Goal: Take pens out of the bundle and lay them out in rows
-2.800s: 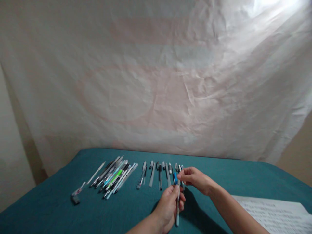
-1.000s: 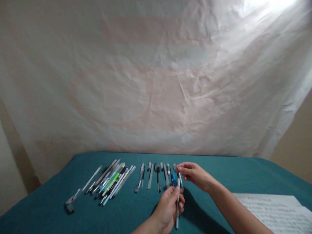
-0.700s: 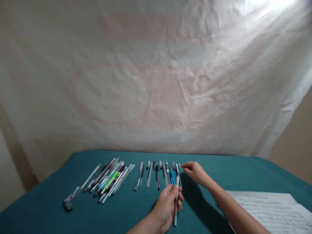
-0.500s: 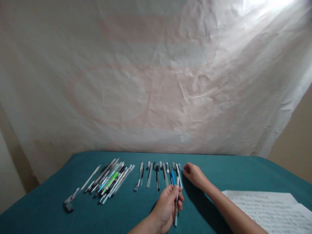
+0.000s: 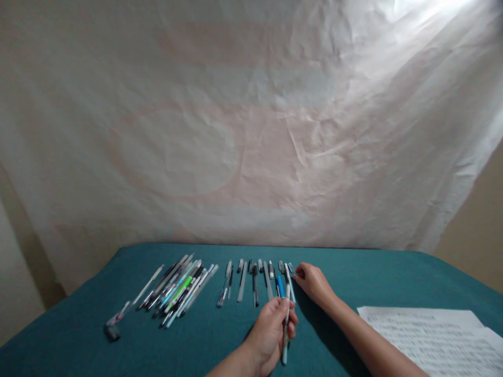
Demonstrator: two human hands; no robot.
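Low in the middle, my left hand (image 5: pixel 269 332) is closed round a slim pale pen (image 5: pixel 285 340) that points away from me. A bright blue pen part (image 5: pixel 280 286) shows just beyond its fingers; whether it is held or lies on the cloth, I cannot tell. My right hand (image 5: pixel 310 280) rests at the right end of the row, fingertips pinched on a small clear pen cap (image 5: pixel 291 268). A white pen (image 5: pixel 288 275) lies just left of these fingers. Leftward runs a row of pens (image 5: pixel 242 283), with several loose caps (image 5: pixel 260 265) above them.
A heap of pens and pencils (image 5: pixel 181 288), one bright green, lies to the left. Beside it are a thin white pen (image 5: pixel 148 284) and a small dark block (image 5: pixel 112 333). Written sheets of paper (image 5: pixel 424 335) lie at the right on the green cloth (image 5: pixel 176 356). A pale sheet (image 5: pixel 251 131) hangs behind.
My right hand has shifted very slightly left at the pen cap. The left hand keeps its grip on the pale pen, and the view has moved a little.
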